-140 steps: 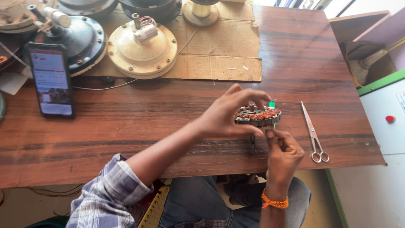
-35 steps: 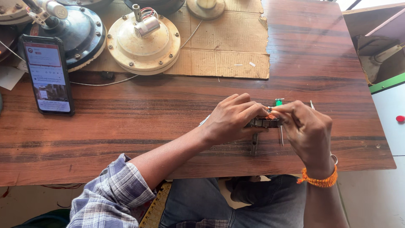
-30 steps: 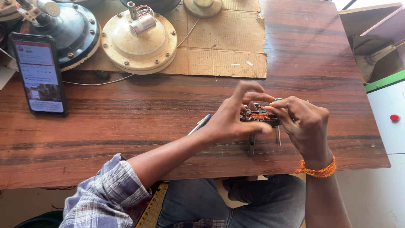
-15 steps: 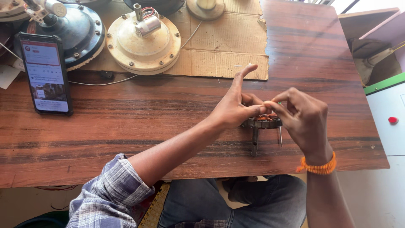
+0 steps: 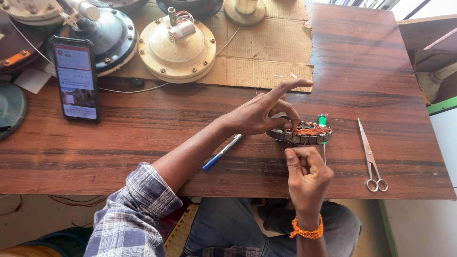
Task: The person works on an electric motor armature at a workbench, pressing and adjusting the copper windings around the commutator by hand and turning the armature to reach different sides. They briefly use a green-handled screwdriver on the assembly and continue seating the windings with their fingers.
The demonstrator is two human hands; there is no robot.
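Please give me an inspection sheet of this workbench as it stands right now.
Surface: wooden table, cardboard sheet at the back.
Job's things: ring-shaped stator with copper windings, flat on the table.
Clutter: blue pen, scissors, phone, cream motor housing, dark motor housing.
Hands: left hand rests on the stator, forefinger raised; right hand pinched shut just in front of it.
Cables: thin wire near the phone.
Surroundings: green-edged white cabinet at right.
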